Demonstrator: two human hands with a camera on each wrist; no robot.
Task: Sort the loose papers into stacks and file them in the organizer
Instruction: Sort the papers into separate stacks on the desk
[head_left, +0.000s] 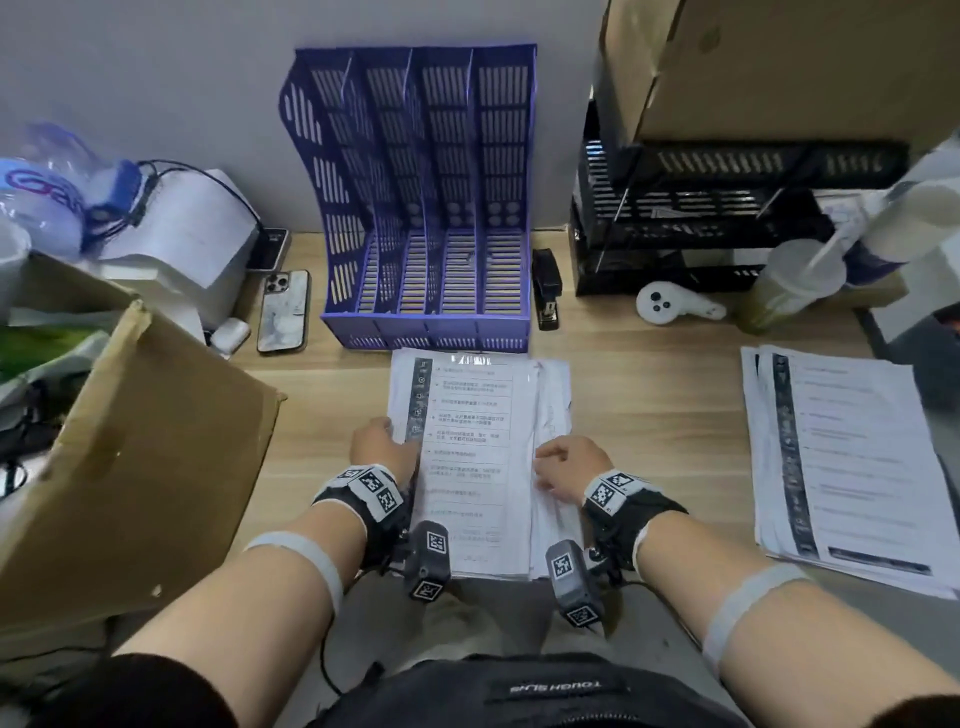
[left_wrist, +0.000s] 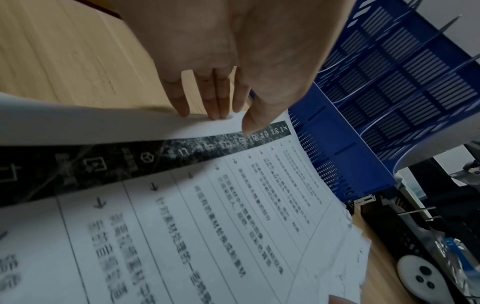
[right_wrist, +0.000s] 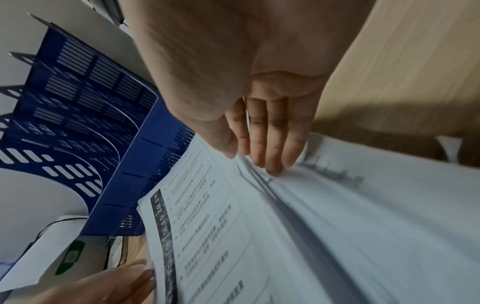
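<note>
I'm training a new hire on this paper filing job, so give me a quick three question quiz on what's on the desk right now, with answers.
1. True or false: the blue organizer already holds filed papers.
2. Which item lies just right of the organizer: A) phone, B) black stapler, C) white controller?
3. Where are the left hand and right hand in relation to the paper stack in front of the organizer?

Key
1. False: its slots look empty.
2. B.
3. The left hand is at the stack's left edge, the right hand at its right edge, each with its fingers on the sheets. A second stack lies untouched farther right.
</note>
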